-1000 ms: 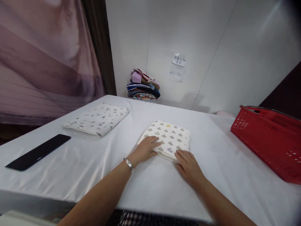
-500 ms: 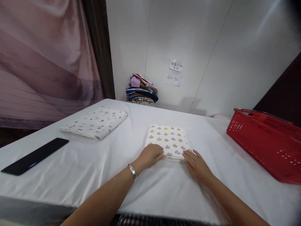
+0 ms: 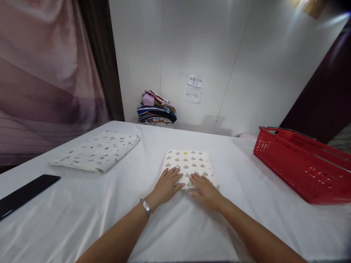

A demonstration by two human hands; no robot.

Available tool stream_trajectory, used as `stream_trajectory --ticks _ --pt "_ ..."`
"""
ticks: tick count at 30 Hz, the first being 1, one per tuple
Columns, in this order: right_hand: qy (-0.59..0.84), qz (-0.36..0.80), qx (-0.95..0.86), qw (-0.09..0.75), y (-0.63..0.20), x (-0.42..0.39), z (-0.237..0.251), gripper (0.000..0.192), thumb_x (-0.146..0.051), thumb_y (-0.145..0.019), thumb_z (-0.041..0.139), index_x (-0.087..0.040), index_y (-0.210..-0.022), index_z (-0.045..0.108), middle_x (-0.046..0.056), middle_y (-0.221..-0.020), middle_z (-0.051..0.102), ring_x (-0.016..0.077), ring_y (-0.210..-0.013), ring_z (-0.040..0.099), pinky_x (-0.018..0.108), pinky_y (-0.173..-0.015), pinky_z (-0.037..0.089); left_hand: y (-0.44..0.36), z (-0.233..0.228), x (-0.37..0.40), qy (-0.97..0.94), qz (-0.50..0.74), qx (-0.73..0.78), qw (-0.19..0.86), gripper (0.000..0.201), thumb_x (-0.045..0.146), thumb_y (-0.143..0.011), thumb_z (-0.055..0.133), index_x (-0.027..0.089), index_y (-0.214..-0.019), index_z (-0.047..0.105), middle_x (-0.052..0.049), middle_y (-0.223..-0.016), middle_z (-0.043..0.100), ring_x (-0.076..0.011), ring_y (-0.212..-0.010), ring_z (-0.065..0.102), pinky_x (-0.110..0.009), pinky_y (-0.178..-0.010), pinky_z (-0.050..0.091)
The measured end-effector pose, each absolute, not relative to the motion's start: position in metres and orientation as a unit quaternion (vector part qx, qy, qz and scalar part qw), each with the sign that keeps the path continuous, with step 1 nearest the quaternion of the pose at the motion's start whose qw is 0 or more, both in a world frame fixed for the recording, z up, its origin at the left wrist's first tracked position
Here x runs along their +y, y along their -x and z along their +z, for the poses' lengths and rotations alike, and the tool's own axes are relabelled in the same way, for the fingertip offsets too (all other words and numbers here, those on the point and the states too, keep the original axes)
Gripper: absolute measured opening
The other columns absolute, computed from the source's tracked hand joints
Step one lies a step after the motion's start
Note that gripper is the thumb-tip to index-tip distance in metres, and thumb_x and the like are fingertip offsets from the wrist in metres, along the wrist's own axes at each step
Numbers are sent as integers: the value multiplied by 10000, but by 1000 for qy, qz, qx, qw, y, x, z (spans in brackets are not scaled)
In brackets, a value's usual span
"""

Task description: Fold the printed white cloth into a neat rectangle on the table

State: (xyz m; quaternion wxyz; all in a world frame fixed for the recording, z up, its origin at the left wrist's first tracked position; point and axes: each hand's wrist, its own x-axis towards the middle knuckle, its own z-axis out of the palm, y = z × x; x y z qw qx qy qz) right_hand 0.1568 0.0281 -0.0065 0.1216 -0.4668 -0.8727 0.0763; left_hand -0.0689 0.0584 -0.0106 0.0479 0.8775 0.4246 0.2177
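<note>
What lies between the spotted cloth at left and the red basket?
In the head view, the smaller folded cloth lies there on the white table, its near part under the left hand and right hand.

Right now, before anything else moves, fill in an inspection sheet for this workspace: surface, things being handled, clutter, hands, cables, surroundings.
Surface: white covering, creased toward the near side.
Things being handled: folded patterned cloth, lying flat under both hands.
Clutter: larger folded printed cloth and flat black object on the left; red basket on the right.
Hands: left hand and right hand rest on the cloth's near part, fingers extended; silvery bracelet on the left wrist.
Cables: nothing seen.
Surroundings: pale wall with two paper notes, the lower reading 45-50; stacked fabrics at the far edge; pinkish drape at left.
</note>
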Motion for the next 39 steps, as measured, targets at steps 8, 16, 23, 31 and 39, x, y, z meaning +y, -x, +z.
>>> stream_trajectory --ticks 8,16,23,31,39 --pt "515 66 -834 187 -149 91 20 606 -525 -904 324 -150 -1378 369 133 -1469 285 261 -1372 195 449 -1083 226 70 -11 63 -840 193 502 74 473 494 -889 413 230 -1272 495 -81 -1434 367 -287 -1361 219 -533 -1078 176" --pt "639 46 -767 33 -165 144 0 555 -486 -902 328 -106 -1292 434 153 -1470 271 268 -1354 219 395 -1064 192 71 -17 62 -840 182 505 75 462 474 -917 342 252 -1312 435 -45 -1459 326 -272 -1370 196 -557 -1070 183" --pt "680 22 -731 47 -183 159 -6 574 -498 -912 276 -170 -1380 338 118 -1488 240 252 -1372 170 396 -1063 201 71 -16 60 -839 190 501 96 461 467 -914 353 253 -1314 430 -46 -1462 321 -271 -1373 184 -565 -1061 193" --pt "661 19 -750 33 -159 165 9 639 -507 -904 266 -108 -1403 291 134 -1509 170 262 -1391 89 457 -1093 111 72 -13 61 -798 273 499 198 458 474 -859 468 266 -1266 501 -45 -1448 347 -277 -1371 192 -550 -1079 171" --pt "535 53 -841 64 -79 177 10 671 -513 -904 249 -95 -1430 235 111 -1510 167 232 -1395 78 415 -1106 73 87 -29 85 -543 437 607 382 607 390 -801 545 170 -1347 398 -108 -1359 458 -219 -1112 529 -353 -943 435"
